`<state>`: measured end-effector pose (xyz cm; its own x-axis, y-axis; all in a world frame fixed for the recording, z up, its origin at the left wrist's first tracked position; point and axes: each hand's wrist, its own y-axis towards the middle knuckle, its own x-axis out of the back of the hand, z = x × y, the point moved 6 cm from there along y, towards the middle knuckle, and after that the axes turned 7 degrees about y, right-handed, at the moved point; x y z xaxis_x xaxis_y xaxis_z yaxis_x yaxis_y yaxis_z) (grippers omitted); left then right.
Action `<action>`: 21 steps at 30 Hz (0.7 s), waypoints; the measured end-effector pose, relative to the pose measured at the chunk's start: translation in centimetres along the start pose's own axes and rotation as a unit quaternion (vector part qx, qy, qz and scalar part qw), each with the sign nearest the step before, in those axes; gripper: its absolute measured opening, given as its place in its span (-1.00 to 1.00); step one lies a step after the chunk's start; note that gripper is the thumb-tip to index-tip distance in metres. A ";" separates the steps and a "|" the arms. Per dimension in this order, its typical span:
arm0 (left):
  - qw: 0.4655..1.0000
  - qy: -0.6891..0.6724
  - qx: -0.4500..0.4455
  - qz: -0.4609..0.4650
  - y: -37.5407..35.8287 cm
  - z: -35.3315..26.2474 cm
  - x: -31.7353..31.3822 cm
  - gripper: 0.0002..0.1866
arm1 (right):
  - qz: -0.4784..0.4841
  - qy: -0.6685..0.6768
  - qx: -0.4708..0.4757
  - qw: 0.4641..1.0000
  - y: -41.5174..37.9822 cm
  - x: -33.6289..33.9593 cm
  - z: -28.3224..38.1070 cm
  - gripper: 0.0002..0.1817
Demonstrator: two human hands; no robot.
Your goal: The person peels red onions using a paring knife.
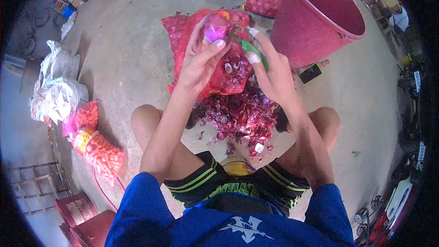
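Observation:
A purple-red onion (216, 28) is held in my left hand (201, 59), its fingers and thumb wrapped round the lower side. My right hand (273, 66), with pale wraps on thumb and finger, grips a green-handled tool (255, 54) just right of the onion; the tool's blade cannot be made out. Loose dark skin hangs between the hands at the onion's right side. Beneath both hands lies a red mesh sack (183, 36) of onions with bits of peel on top. A heap of onion peels (238, 119) spreads on the floor between my legs.
A large red tub (297, 32) stands at the upper right, with a dark flat object (310, 73) beside its base. Behind is another red mesh sack (263, 3). White sacks (59, 82) and a bag of carrots (103, 153) lie left. Motorcycles line the right edge.

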<state>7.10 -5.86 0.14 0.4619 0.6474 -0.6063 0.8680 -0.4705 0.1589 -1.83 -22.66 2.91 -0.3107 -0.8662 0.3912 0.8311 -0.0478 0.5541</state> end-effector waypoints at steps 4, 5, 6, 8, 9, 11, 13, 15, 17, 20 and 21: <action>1.000 0.003 0.008 0.000 0.0 0.3 0.0 -0.16 | 0.003 -0.002 -0.007 1.000 0.1 0.2 0.1 -0.41; 1.000 0.002 0.008 -0.001 0.0 0.3 -0.1 -0.16 | 0.003 -0.002 -0.007 1.000 0.1 0.2 0.0 -0.41; 1.000 0.004 0.009 -0.007 0.0 0.3 -0.1 -0.17 | 0.005 -0.007 -0.013 1.000 0.1 0.1 -0.2 -0.42; 1.000 0.006 0.010 -0.015 -0.1 0.3 0.0 -0.18 | 0.008 -0.012 -0.017 1.000 0.0 0.0 -0.2 -0.42; 1.000 0.005 0.003 -0.010 -0.1 0.3 -0.1 -0.18 | 0.013 -0.009 -0.030 0.999 0.0 0.0 -0.2 -0.43; 1.000 0.004 -0.003 -0.005 -0.1 0.1 -0.1 -0.18 | 0.018 -0.006 -0.042 0.999 0.0 -0.2 -0.5 -0.43; 0.996 0.085 -0.003 0.018 -0.1 0.0 -0.4 -0.17 | -0.010 0.001 -0.011 1.000 -0.1 -0.4 -0.8 -0.43; 0.996 0.094 0.004 0.006 -0.1 0.0 -0.8 -0.18 | -0.009 0.023 -0.042 0.999 -0.1 -0.5 -0.9 -0.45; 0.995 0.102 0.011 -0.008 0.0 0.0 -0.8 -0.19 | -0.007 0.045 -0.073 0.996 0.1 0.0 -1.0 -0.46; 0.988 0.149 0.037 -0.012 0.2 -0.2 0.2 -0.23 | 0.122 0.231 -0.296 0.919 0.4 0.2 -2.0 -0.49; 0.985 0.161 0.066 -0.008 0.1 0.1 0.5 -0.24 | 0.122 0.231 -0.295 0.919 0.8 1.0 -1.9 -0.49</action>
<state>7.41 -5.64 -0.20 0.5005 0.8022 -0.3254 0.8543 -0.5186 0.0354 -0.62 -24.53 2.34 0.0335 -0.9992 0.0211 0.9978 0.0322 -0.0577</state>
